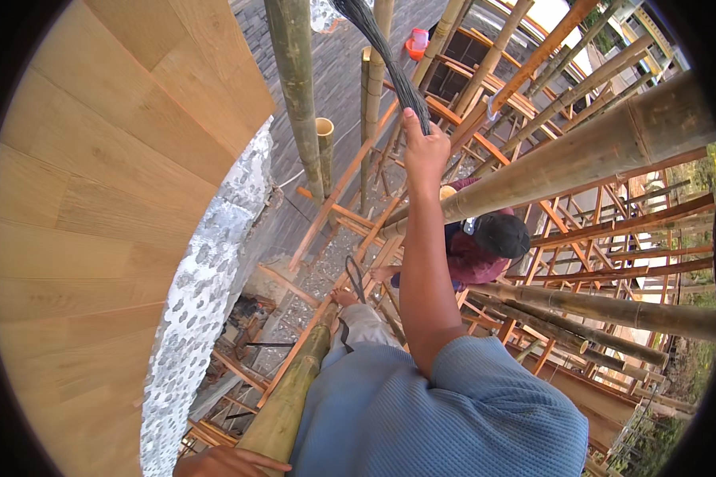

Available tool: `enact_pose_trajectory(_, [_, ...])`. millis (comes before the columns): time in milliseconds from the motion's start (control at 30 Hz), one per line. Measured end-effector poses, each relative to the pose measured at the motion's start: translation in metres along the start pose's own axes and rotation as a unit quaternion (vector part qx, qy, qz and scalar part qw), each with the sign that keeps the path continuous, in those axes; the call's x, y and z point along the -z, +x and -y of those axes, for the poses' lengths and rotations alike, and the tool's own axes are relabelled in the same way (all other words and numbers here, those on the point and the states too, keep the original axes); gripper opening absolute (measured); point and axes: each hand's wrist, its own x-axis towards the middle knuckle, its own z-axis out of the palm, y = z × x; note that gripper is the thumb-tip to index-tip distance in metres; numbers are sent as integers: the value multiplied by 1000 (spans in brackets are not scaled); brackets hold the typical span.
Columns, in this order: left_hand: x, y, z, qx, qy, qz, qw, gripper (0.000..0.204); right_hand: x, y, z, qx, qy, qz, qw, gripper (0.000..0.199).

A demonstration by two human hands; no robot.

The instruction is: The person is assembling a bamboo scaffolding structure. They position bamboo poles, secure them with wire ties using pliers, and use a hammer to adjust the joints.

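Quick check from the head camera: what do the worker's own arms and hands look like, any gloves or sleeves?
Both hands are bare, no gloves. The right hand tops a bare forearm emerging from a short blue ribbed sleeve. The left hand shows only partly at the lower edge. No watch or rings visible.

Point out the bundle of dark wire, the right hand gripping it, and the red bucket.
bundle of dark wire (374, 32), head view, on the strands above the grip.
right hand (423, 147), head view, back of the hand.
red bucket (417, 44), head view, its side.

Bundle of dark thin wires (382, 56): long, gathered tight, running from the far top edge down and right, its lower end clasped. Bamboo pole (288, 397), near, yellow-green, thick and smooth, slants up toward the right.
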Motion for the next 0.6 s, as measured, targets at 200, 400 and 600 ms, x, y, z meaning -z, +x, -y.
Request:
enact_pose_trajectory(200, [-5, 8, 7, -65, 42, 26, 997, 69, 68, -101, -42, -54, -103, 5, 993, 46])
enact_pose_trajectory(400, [-6, 9, 8, -58, 66, 62, 994, 69, 164, -235, -54, -186, -175, 46, 966, 46])
enact_pose_trajectory(600, [-11, -10, 10, -45, 81, 11, 996, 70, 234, -389, -68, -222, -256, 33, 940, 48])
